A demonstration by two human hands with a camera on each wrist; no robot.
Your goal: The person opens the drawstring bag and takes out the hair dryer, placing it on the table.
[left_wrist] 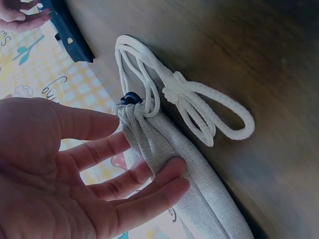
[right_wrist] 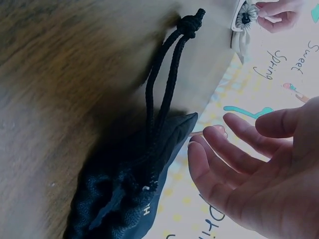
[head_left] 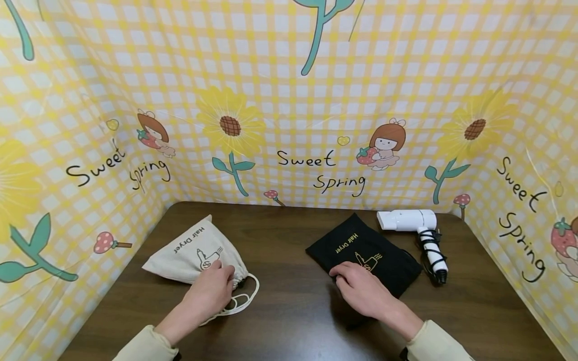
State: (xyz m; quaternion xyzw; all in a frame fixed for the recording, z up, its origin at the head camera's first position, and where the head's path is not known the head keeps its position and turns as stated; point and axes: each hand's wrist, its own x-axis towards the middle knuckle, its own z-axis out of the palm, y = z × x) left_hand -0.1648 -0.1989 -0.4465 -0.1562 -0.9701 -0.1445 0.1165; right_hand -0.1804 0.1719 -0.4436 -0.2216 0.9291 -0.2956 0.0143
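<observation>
A beige drawstring pouch point(head_left: 189, 248) printed "Hair Dryer" lies at the left, its gathered neck toward me. My left hand point(head_left: 209, 291) touches the cloth beside the neck; in the left wrist view its fingers point(left_wrist: 152, 194) are loosely extended against the fabric. Near the neck are a black cord stopper point(left_wrist: 131, 98) and a knotted white cord point(left_wrist: 174, 92). On the right lies a black drawstring pouch point(head_left: 390, 263), also printed "Hair Dryer". Over its near left edge is my right hand point(head_left: 361, 291), fingers relaxed and holding nothing. A knotted black cord point(right_wrist: 172, 69) extends from that pouch.
At the back right, beside the black pouch, lies a white hair dryer point(head_left: 408, 220) with its black cable point(head_left: 435, 253) wound round the handle. Yellow checked cloth point(head_left: 289, 100) walls in the brown table point(head_left: 280, 260) at the back and both sides.
</observation>
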